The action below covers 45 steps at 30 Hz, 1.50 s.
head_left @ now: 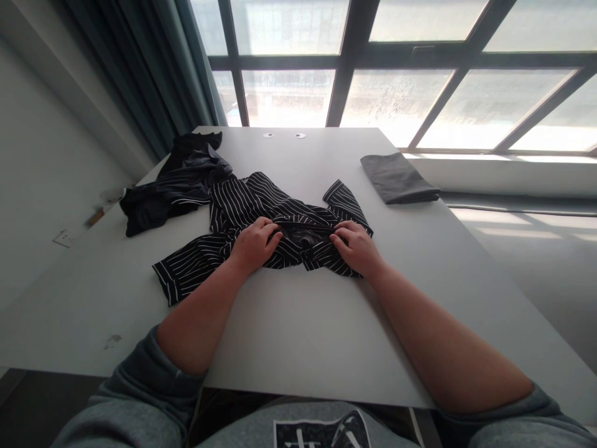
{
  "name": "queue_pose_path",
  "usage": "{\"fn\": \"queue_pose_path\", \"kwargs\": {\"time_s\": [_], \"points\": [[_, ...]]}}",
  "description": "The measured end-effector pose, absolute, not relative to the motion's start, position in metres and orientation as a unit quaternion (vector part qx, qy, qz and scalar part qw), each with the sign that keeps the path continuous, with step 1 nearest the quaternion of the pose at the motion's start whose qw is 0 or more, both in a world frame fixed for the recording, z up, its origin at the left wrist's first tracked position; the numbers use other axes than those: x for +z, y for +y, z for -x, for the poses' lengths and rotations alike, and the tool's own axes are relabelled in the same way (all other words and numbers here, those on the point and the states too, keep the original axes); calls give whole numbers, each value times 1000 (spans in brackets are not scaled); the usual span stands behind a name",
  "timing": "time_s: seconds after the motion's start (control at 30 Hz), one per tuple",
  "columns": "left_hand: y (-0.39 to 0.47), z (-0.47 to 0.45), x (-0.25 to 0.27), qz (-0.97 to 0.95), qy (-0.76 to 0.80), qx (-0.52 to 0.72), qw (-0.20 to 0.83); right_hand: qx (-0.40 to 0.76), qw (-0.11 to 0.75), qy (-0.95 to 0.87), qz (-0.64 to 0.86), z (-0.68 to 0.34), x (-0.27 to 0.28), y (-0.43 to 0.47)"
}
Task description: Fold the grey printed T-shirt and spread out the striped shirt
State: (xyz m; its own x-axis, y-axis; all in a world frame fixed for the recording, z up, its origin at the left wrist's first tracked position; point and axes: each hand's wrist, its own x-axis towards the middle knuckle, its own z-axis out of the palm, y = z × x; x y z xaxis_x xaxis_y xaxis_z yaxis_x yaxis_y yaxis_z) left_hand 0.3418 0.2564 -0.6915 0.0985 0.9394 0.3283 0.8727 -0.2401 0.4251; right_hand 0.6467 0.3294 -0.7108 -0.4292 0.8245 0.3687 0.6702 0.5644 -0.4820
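A black shirt with white stripes [275, 202] lies rumpled across the middle of the white table [298, 330]. One of its sleeves stretches toward the near left, and another part folds up at the right. My left hand [256, 244] is closed on the shirt's edge left of centre, thumb and fingers pinching the fabric. At the right end of that same edge, my right hand [357, 247] pinches the cloth too. Between both hands the edge runs nearly straight, with the shirt's dark inside showing below it. My fingertips are partly hidden by the fabric.
Dark crumpled clothes [180, 180] lie at the table's far left, touching the striped shirt. A folded grey cloth [396, 178] rests near the right edge. Beyond the table stand windows [289, 93] and a dark curtain [153, 68].
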Motion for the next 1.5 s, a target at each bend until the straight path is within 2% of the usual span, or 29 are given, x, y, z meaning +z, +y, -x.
{"fn": "queue_pose_path", "kwargs": {"time_s": [0.17,0.53,0.73,1.0,1.27,1.5], "points": [[256,-341,-693,-726,624,288,35,101,320,-816,470,-648,-712,331],[265,-335,-706,-766,576,275,67,117,282,-841,447,-648,-714,329],[264,-336,-703,-724,611,314,68,108,307,-815,479,-647,-707,328],[263,-339,-697,-710,589,378,73,112,391,-785,467,-644,-693,318],[261,-340,-699,-684,604,401,82,172,448,-731,485,-644,-697,315],[261,-341,-698,-702,585,397,84,165,424,-770,447,-643,-695,318]]}}
